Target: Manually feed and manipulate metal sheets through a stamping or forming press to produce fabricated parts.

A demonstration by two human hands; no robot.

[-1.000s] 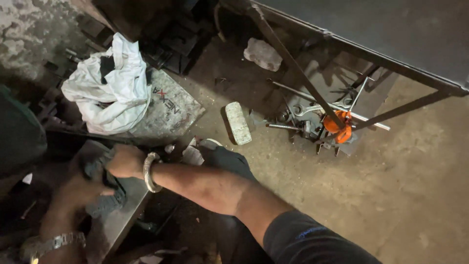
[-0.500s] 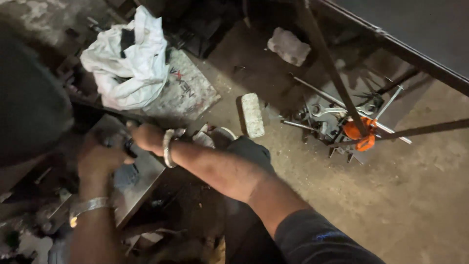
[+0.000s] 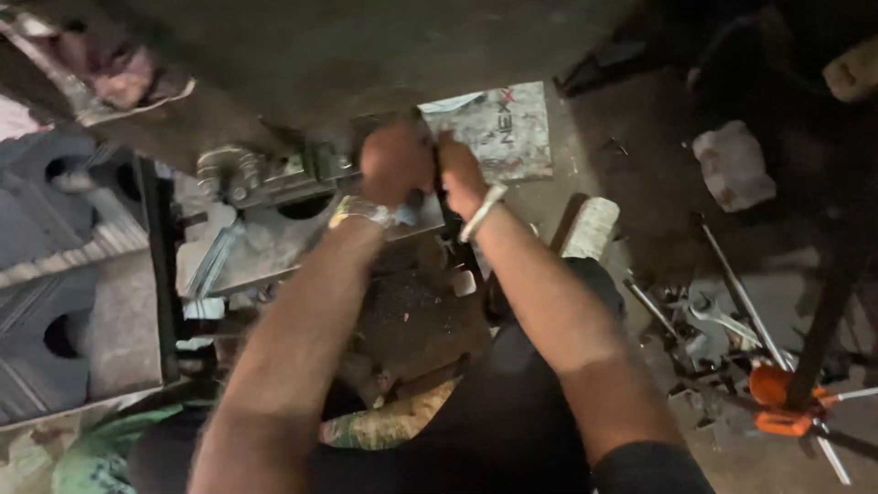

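Observation:
My left hand [image 3: 393,163] and my right hand [image 3: 460,176] are pressed close together over a grey metal plate [image 3: 274,240] with a round hole in it. Both fists are closed around a small dark tool [image 3: 430,187] between them; its shape is mostly hidden by the fingers. The left wrist wears a metal band [image 3: 361,212], the right wrist a white bangle [image 3: 482,212]. Bolted metal fittings [image 3: 240,174] sit just left of the hands, under a large dark body that fills the top of the view.
A printed sheet [image 3: 505,128] lies behind the hands. To the right on the concrete floor are a grey block [image 3: 591,229], a white rag [image 3: 732,165], loose wrenches and rods [image 3: 722,316] and an orange clamp [image 3: 777,404]. Dark ribbed plates [image 3: 55,238] stand at left.
The view has swung down and closer. Both hands have come together at the middle, over the plate. The white bag has left the view.

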